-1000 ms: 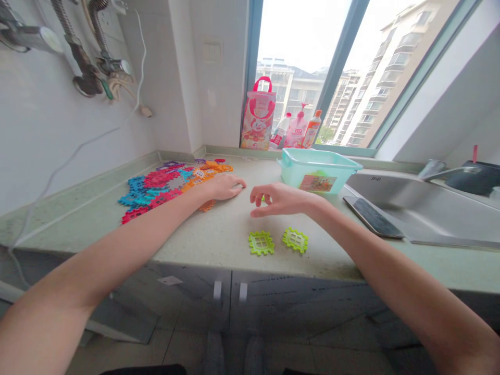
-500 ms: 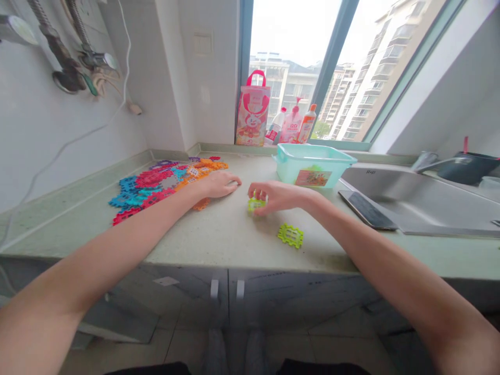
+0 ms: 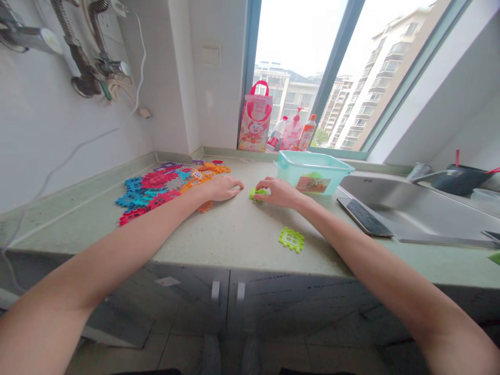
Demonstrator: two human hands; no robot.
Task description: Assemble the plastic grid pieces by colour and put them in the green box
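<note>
My right hand (image 3: 278, 191) rests on the green counter (image 3: 234, 234), its fingers closed on a lime-green square tile (image 3: 258, 193) that touches the surface. My left hand (image 3: 224, 187) lies flat, fingers stretched out, at the right edge of a flat mat of joined tiles (image 3: 164, 188) in blue, red, orange and purple. A second lime-green tile (image 3: 291, 239) lies loose on the counter nearer to me, apart from both hands.
A teal plastic tub (image 3: 312, 175) stands just behind my right hand. A steel sink (image 3: 414, 205) with a dark phone (image 3: 365, 216) on its rim is at the right. A pink bag (image 3: 255, 124) and bottles (image 3: 297, 133) stand on the window sill. Hoses and a cable hang on the left wall.
My right hand picked up one of the two loose green tiles and carried it away from me, down onto the counter by my left hand. My left hand stayed put.
</note>
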